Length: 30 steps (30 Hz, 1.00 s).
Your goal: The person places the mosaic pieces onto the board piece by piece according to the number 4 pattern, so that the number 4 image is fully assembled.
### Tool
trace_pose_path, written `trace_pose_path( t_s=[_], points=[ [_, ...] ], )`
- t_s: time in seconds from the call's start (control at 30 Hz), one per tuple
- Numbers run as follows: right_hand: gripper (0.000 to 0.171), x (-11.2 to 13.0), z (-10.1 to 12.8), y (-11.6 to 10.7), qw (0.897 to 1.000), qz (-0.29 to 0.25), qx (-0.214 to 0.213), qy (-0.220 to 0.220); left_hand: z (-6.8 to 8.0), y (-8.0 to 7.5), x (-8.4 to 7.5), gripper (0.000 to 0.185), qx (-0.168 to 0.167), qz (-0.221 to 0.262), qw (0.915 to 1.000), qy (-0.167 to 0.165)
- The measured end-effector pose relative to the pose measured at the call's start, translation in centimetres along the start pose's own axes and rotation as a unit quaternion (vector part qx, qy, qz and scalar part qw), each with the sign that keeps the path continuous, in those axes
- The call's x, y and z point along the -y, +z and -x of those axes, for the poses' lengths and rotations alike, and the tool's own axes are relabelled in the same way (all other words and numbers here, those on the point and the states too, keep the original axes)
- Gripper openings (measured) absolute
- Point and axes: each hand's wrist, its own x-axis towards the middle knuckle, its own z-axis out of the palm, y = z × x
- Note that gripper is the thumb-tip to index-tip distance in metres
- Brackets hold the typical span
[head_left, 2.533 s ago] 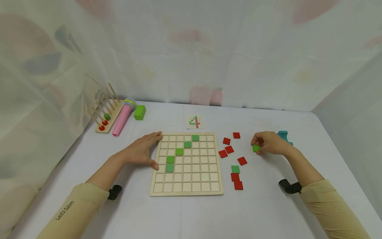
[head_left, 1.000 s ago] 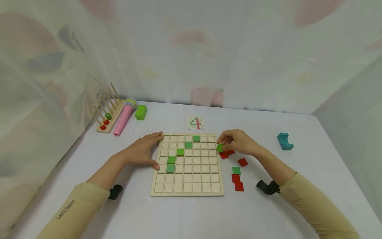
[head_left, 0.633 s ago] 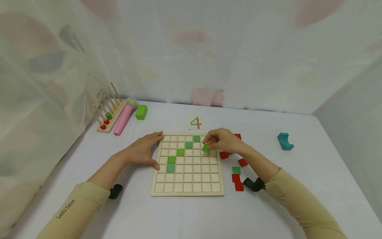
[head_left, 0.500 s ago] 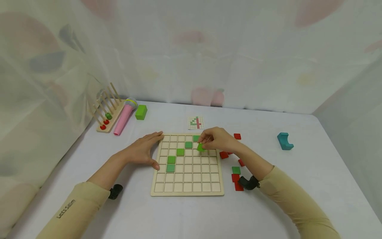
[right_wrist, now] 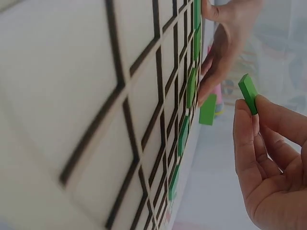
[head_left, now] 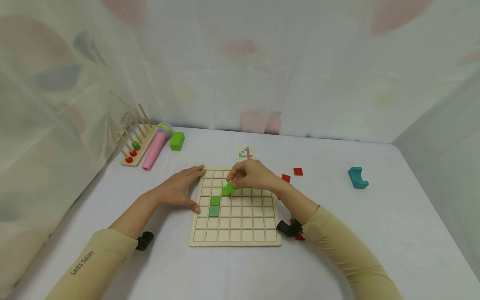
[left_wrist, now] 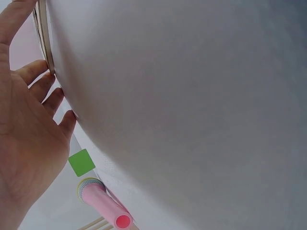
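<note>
Now green tile (head_left: 229, 186) pinched in right grip (head_left: 250, 176), above wooden board (head_left: 235, 235).

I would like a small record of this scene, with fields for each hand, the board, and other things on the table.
right hand: right hand pinches a green tile above the board, near its upper middle squares
left hand: left hand rests flat on the table against the board's left edge
board: wooden grid board; green tiles lie in some squares, most squares bare
loose pieces: red tiles on the table right of the board
pattern: small pattern card behind the board
far left: peg rack, pink toy microphone, green block
far right: teal piece
</note>
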Motion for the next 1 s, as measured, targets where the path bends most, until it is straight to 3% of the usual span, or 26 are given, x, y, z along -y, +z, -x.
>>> trace_pose_path(
  t_s=[0.23,0.7,1.0],
  points=[
    [0.018,0.1,-1.2,1.2,0.999,-0.020,0.025,0.008,0.0,0.0,0.1,0.131,0.002,0.003,1.0000,-0.004],
    [0.013,0.4,-1.7,3.0,0.991,0.047,0.117,0.043,0.0,-0.1,0.1,0.132,0.003,0.002,1.0000,0.002],
    [0.012,0.9,-1.6,3.5,0.988,0.086,0.118,0.055,-0.1,0.0,0.3,0.131,-0.001,0.001,1.0000,0.009]
  ],
)
